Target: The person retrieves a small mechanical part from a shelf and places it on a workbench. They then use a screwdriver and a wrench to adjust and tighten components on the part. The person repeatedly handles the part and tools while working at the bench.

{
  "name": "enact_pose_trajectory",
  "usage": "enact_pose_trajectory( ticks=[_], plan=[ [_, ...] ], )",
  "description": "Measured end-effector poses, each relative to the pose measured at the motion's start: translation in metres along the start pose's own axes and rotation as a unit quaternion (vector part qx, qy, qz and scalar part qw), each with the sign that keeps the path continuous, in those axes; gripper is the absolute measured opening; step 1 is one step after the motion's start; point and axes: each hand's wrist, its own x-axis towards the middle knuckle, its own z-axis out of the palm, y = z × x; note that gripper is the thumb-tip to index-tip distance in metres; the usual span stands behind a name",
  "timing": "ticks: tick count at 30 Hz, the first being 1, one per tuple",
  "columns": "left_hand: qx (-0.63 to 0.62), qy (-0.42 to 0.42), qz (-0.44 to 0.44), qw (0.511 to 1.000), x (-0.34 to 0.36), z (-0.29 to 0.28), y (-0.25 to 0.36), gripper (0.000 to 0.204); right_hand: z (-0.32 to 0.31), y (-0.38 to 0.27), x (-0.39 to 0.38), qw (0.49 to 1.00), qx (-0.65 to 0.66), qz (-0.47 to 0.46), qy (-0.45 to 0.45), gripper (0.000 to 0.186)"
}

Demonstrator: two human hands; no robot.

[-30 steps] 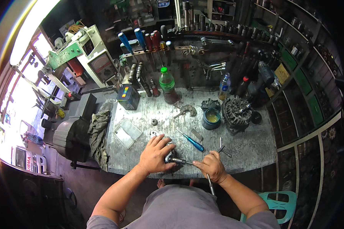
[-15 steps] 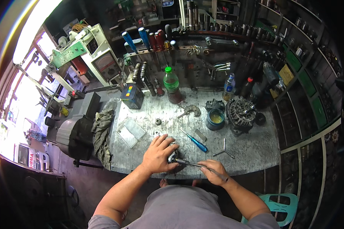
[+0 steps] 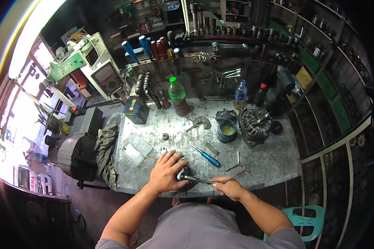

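Over a small metal part [image 3: 184, 170] near the bench's front edge, my left hand [image 3: 166, 172] is curled, its fingers bent down around the part and covering most of it. My right hand [image 3: 228, 186] pinches a long thin wrench [image 3: 198, 179] with a dark shaft. Its shiny head meets the part beside my left thumb. Past my right fingers, the wrench's other end slants up to the right, blurred. A blue-handled screwdriver [image 3: 207, 157] lies just beyond my hands. Right of it lies a three-armed wrench [image 3: 238, 162].
On the metal bench [image 3: 262, 166] are a clear plastic case [image 3: 136, 150], a small flat bar [image 3: 212, 149], a jar [image 3: 227, 132] of yellowish liquid, an alternator [image 3: 254, 122] and a green-capped bottle [image 3: 177, 97]. A grey rag [image 3: 106, 155] hangs at the left edge. A teal stool [image 3: 305, 224] stands lower right.
My right hand has turned the wrench: its free end pointed down to the right and now points up to the right. My left hand stays on the metal part. The whole view has shifted slightly.
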Motion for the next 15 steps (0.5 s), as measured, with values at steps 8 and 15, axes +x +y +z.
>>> enact_pose_trajectory(
  ticks=[8, 15],
  plan=[
    [-0.009, -0.002, -0.005, 1.0, -0.001, 0.001, -0.001, 0.075, 0.007, -0.023, -0.003, 0.595, -0.638, -0.47, 0.135, 0.028],
    [-0.002, -0.007, -0.002, 1.0, -0.003, 0.003, -0.003, 0.074, -0.008, -0.004, 0.012, 0.997, 0.005, 0.048, -0.055, 0.025]
  ],
)
